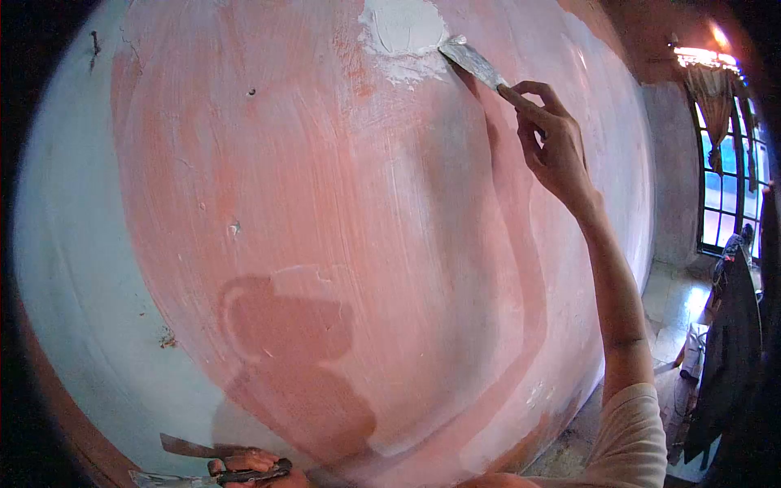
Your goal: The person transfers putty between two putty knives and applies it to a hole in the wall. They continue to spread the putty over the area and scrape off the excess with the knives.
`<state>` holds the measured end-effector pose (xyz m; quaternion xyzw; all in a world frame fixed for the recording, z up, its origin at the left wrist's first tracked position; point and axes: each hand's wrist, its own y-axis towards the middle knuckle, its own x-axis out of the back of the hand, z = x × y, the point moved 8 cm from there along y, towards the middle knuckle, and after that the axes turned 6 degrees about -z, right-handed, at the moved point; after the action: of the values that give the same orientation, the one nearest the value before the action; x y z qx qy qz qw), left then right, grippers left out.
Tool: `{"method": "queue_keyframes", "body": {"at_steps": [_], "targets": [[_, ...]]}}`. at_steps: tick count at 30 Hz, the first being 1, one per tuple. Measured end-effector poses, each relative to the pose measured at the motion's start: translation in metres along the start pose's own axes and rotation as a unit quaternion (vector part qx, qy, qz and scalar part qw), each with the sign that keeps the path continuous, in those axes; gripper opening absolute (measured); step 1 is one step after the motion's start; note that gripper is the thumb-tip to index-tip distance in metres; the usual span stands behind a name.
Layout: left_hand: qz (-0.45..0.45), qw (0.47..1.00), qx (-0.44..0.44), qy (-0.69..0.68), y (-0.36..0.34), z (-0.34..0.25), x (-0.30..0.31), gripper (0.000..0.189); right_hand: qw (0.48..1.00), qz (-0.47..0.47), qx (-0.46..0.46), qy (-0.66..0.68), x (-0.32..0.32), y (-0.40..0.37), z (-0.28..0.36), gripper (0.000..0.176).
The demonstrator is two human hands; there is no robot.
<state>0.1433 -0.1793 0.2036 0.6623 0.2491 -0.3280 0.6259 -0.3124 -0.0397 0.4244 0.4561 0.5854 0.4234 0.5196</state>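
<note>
My right hand is raised at the upper right, its fingers closed round the handle of a putty knife. White smears coat that knife's metal blade, and its tip meets the wall at the right edge of a white filler patch. Low in the view, my left hand is wrapped round the dark handle of a second flat-bladed tool, which looks like a wider putty knife. Its pale blade points left, partly cut off by the frame's bottom edge.
The wall is patchy pink, with a pale blue-green band at the left. Small holes and chips mark it. My shadow falls across it. At the right are a barred window with a curtain, and dark draped items near the floor.
</note>
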Motion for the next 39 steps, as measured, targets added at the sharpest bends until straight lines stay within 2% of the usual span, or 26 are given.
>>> {"method": "queue_keyframes", "body": {"at_steps": [2, 5, 8, 11, 14, 17, 20, 23, 26, 29, 30, 34, 35, 37, 38, 39], "targets": [[0.021, 0.999, -0.035, -0.004, 0.002, -0.001, -0.001, 0.044, 1.0, 0.005, 0.01, 0.003, 0.0, 0.006, -0.005, 0.045], [-0.008, 1.0, -0.023, 0.015, -0.003, 0.0, 0.002, 0.044, 0.999, 0.002, 0.036, 0.009, 0.0, 0.009, -0.009, 0.044], [-0.056, 0.998, 0.009, -0.038, -0.003, 0.015, 0.022, 0.044, 0.999, -0.003, 0.047, 0.02, 0.0, 0.018, -0.017, 0.044], [-0.171, 0.979, 0.048, -0.105, -0.007, 0.027, 0.036, 0.042, 0.999, 0.004, 0.043, 0.016, -0.004, 0.026, -0.024, 0.042], [-0.128, 0.99, 0.021, -0.061, -0.003, 0.023, 0.031, 0.041, 0.998, 0.002, 0.065, 0.011, -0.008, 0.037, -0.027, 0.042], [-0.119, 0.99, 0.028, -0.068, -0.005, 0.026, 0.035, 0.041, 0.995, -0.023, 0.098, 0.026, -0.009, 0.049, -0.029, 0.041], [-0.119, 0.991, 0.047, -0.04, -0.004, 0.025, 0.039, 0.042, 0.996, -0.009, 0.087, 0.017, -0.014, 0.064, -0.032, 0.041], [-0.141, 0.987, -0.08, 0.005, -0.005, 0.014, 0.035, 0.042, 0.993, -0.007, 0.116, -0.003, -0.019, 0.082, -0.031, 0.042], [-0.16, 0.987, 0.001, -0.018, -0.005, 0.028, 0.053, 0.043, 0.989, -0.023, 0.144, -0.016, -0.023, 0.102, -0.029, 0.042], [-0.139, 0.99, 0.025, -0.023, -0.003, 0.028, 0.048, 0.045, 0.977, -0.083, 0.191, 0.046, 0.001, 0.111, -0.017, 0.04], [-0.138, 0.989, 0.037, -0.023, -0.003, 0.029, 0.049, 0.045, 0.979, -0.096, 0.175, 0.042, 0.012, 0.108, -0.014, 0.037], [-0.099, 0.993, 0.054, -0.017, -0.003, 0.029, 0.043, 0.045, 0.99, -0.03, 0.134, 0.012, 0.018, 0.082, -0.031, 0.039], [-0.081, 0.995, 0.051, -0.014, -0.002, 0.027, 0.039, 0.045, 0.988, -0.028, 0.152, -0.018, 0.018, 0.076, -0.035, 0.039], [-0.147, 0.987, 0.066, -0.016, -0.003, 0.033, 0.05, 0.045, 0.979, -0.024, 0.19, -0.069, 0.014, 0.067, -0.042, 0.04], [-0.178, 0.981, 0.073, -0.017, -0.003, 0.036, 0.053, 0.045, 0.989, 0.001, 0.137, -0.061, 0.01, 0.066, -0.054, 0.042], [-0.166, 0.983, 0.072, -0.012, -0.003, 0.033, 0.049, 0.045, 0.989, -0.002, 0.135, -0.064, 0.009, 0.064, -0.057, 0.043]]}}
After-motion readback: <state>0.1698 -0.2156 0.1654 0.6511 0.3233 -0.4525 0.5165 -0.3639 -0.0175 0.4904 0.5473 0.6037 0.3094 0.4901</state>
